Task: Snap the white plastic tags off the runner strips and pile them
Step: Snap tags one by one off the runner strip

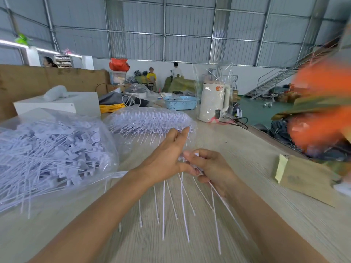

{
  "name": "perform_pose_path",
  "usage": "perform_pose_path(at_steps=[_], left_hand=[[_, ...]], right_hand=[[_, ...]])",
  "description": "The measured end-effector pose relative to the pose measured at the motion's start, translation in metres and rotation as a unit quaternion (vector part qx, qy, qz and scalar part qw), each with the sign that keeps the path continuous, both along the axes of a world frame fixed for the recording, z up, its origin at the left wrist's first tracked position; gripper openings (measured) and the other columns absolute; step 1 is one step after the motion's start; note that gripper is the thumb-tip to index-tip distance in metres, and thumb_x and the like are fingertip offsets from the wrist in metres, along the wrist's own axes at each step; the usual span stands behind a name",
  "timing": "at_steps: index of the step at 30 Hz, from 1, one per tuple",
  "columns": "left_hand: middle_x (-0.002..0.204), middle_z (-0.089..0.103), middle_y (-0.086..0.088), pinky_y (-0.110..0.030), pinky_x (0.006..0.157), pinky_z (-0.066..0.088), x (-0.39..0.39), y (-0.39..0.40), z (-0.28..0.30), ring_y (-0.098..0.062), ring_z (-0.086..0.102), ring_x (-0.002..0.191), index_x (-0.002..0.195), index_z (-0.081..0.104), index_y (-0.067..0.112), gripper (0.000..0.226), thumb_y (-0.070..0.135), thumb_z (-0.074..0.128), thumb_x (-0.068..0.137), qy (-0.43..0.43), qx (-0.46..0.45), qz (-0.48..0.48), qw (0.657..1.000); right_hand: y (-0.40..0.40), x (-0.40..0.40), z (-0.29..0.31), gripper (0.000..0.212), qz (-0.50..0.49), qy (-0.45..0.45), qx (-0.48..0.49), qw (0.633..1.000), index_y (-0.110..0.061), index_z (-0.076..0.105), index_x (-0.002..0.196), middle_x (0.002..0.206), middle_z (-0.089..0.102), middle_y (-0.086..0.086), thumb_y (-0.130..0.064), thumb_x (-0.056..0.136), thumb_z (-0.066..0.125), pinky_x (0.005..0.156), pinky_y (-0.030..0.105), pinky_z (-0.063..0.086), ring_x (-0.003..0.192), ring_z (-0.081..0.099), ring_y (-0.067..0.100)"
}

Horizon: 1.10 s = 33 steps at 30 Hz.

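Note:
Both my hands meet above the middle of the wooden table [247,149]. My left hand [167,158] and my right hand [210,168] together pinch a bunch of white plastic tags [182,202] at their heads, and the thin tails fan down toward me. The tag heads are hidden between my fingers. A clear bag of runner strips [152,118] lies just beyond my hands. On the left sits a big clear bag holding a pile of loose white tags [49,154].
A brown cardboard packet [303,177] lies at the right. Farther back stand a white kettle in plastic wrap [214,103], a blue basket [180,102], a white box [57,105] and a yellow cable [112,108]. Blurred orange objects [319,103] fill the right edge. People stand far behind.

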<state>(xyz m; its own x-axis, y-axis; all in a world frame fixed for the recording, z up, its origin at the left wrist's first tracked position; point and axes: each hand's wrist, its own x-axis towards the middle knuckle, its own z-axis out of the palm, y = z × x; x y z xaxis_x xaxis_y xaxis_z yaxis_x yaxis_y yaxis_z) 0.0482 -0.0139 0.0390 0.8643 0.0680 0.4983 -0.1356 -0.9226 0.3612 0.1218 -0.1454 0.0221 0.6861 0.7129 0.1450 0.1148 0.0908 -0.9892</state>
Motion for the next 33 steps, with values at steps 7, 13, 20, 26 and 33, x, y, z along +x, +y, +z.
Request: perform_pose_path(at_steps=[7, 13, 20, 26, 33], left_hand=[[0.096, 0.062, -0.005, -0.014, 0.077, 0.043, -0.01, 0.001, 0.013, -0.009, 0.057, 0.079, 0.113, 0.067, 0.007, 0.039, 0.02, 0.076, 0.077, -0.095, -0.048, -0.045, 0.993], [0.092, 0.066, -0.015, -0.031, 0.072, 0.042, -0.014, -0.01, 0.015, -0.03, 0.062, 0.082, 0.108, 0.066, 0.003, 0.024, 0.018, 0.056, 0.092, -0.086, 0.211, 0.009, 0.974], [0.082, 0.06, -0.007, -0.031, 0.063, 0.034, -0.015, -0.019, 0.02, -0.026, 0.057, 0.072, 0.094, 0.061, 0.009, 0.013, 0.013, 0.049, 0.093, -0.008, 0.415, 0.081, 0.906], [0.054, 0.058, 0.013, -0.027, 0.062, 0.045, -0.021, -0.004, 0.033, -0.011, 0.056, 0.057, 0.068, 0.063, 0.006, 0.032, 0.012, 0.048, 0.096, 0.077, -0.012, -0.076, 0.994], [0.06, 0.064, -0.005, -0.019, 0.051, 0.047, -0.028, 0.001, 0.034, -0.012, 0.056, 0.049, 0.073, 0.07, 0.005, 0.026, 0.017, 0.051, 0.087, 0.042, -0.451, -0.206, 0.867]], right_hand=[[-0.011, 0.011, 0.008, 0.027, -0.013, 0.075, 0.101, 0.992, -0.008, 0.065, 0.082, 0.058, 0.052, 0.001, -0.034, 0.074, 0.067, 0.032, 0.013, 0.022, 0.042, 0.042, 0.007], [-0.004, 0.004, 0.008, 0.043, -0.031, 0.068, 0.08, 0.994, -0.007, 0.063, 0.084, 0.065, 0.056, 0.01, -0.05, 0.08, 0.059, 0.032, 0.014, 0.021, 0.041, 0.042, 0.009], [-0.004, 0.001, 0.008, 0.04, -0.079, -0.05, 0.066, 0.993, -0.021, 0.057, 0.055, 0.051, 0.05, 0.007, -0.029, 0.094, 0.054, 0.041, 0.013, 0.024, 0.044, 0.038, 0.016], [-0.017, 0.001, 0.016, 0.034, -0.003, -0.163, 0.089, 0.983, -0.018, 0.057, 0.063, 0.055, 0.047, 0.018, -0.008, 0.095, 0.05, 0.04, 0.012, 0.024, 0.039, 0.037, 0.01], [-0.048, 0.044, 0.02, 0.021, -0.137, 0.182, 0.194, 0.954, -0.016, 0.052, 0.078, 0.056, 0.05, -0.002, -0.009, 0.096, 0.043, 0.031, 0.014, 0.021, 0.04, 0.034, 0.005]])
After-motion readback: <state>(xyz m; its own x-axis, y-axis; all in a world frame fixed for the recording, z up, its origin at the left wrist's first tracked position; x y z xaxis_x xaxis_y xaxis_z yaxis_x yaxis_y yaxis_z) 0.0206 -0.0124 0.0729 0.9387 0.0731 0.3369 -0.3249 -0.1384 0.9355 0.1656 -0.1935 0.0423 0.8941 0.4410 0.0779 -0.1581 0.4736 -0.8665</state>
